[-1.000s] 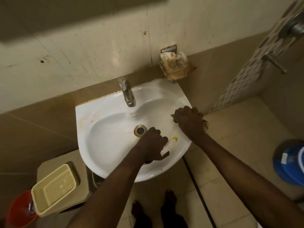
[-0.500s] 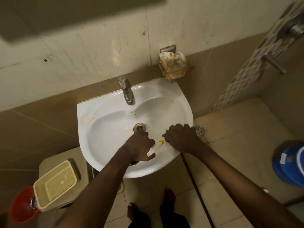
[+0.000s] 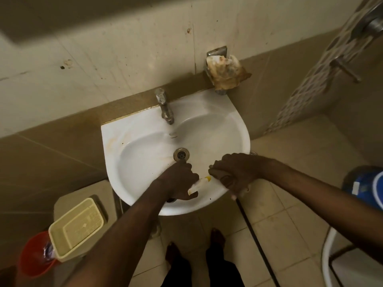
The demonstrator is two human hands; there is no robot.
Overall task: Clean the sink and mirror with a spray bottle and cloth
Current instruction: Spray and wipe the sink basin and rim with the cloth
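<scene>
Since the earlier frames, the right hand (image 3: 234, 172) has been drawn from the far right side of the sink (image 3: 143, 129) down to its near right rim, and the left hand (image 3: 179, 181) has been shifted slightly towards the lower centre of the frame. In the head view, the only one supplied, the left hand is seen with its fingers curled round a spray bottle (image 3: 200, 184), of which only a pale body and a yellow tip show, pointing right towards the other hand. The bottle is judged light, rigid plastic, possibly slick when wet, and best held round the neck. The right hand's fingers are bunched over a dark cloth (image 3: 227, 179), pressed against the rim at centre right of the frame; the cloth is judged soft, limp and easily gathered in the palm, though little of it is visible. The sink is glazed white ceramic, smooth and rounded, with brownish staining at its left shoulder and near the metal drain (image 3: 181, 154). A dull metal tap (image 3: 164, 106) stands at upper centre. The mirror is not clearly identifiable. A cream plastic basket (image 3: 75, 228) lies at lower left.
</scene>
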